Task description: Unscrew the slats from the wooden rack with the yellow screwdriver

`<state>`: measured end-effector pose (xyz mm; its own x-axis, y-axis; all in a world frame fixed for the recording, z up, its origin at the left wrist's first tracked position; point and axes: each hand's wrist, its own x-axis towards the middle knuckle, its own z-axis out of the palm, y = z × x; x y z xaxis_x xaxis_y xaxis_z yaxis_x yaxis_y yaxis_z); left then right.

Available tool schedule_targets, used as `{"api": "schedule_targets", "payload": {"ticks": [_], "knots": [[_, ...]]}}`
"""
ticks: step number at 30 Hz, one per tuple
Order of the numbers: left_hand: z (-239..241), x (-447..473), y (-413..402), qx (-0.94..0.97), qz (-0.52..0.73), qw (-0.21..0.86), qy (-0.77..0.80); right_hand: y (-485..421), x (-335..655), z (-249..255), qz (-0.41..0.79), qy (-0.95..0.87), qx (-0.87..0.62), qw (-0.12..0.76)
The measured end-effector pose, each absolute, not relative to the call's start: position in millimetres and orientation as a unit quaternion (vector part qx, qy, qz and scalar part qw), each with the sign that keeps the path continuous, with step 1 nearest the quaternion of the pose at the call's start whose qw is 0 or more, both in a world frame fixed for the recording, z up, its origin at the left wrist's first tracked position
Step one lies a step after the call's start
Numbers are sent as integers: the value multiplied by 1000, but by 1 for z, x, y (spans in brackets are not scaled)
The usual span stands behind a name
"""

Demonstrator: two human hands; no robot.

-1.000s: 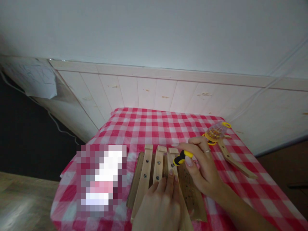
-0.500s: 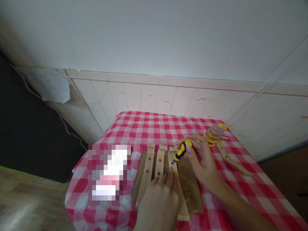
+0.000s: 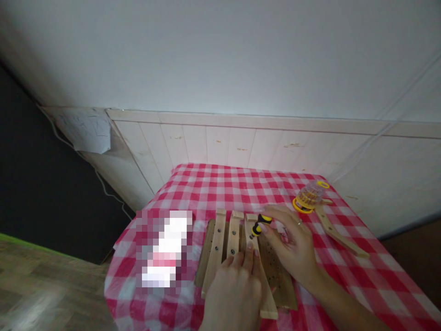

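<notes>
Note the yellow-and-black screwdriver pinched between thumb and fingers of the right hand, tip angled down at the upper part of the rightmost wooden slat, over the cloth-covered worktop. Find the left hand laid across the slats, fingers extended close together, resting rather than gripping, fingertips just beside the tool's tip. Cannot confirm seating of that tip. Judge the screwdriver light and rigid; hold by the contoured handle. Rate the slat stiff, fairly light, likely to shift on the brown perforated backing; brace on its broad face, clear of any slip.
</notes>
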<state>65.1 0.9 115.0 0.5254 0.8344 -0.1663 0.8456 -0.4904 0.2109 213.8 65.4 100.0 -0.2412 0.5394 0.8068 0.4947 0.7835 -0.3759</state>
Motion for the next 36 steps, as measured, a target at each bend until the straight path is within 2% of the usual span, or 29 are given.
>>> {"api": "schedule_targets", "payload": {"ticks": [5,11,24,29,36], "knots": [[114,65,1,867,-30,126,482,62,214,100,22,-824,-309,474],[116,64,1,868,-30,106,484,65,212,103,-3,-771,-331,544],[107,69,2,859,6,118,499,67,217,91,29,-802,-307,512],[110,67,2,869,7,100,484,66,215,99,-24,-769,-321,552],[115,65,-1,871,-1,109,479,62,216,103,36,-813,-293,501]]}}
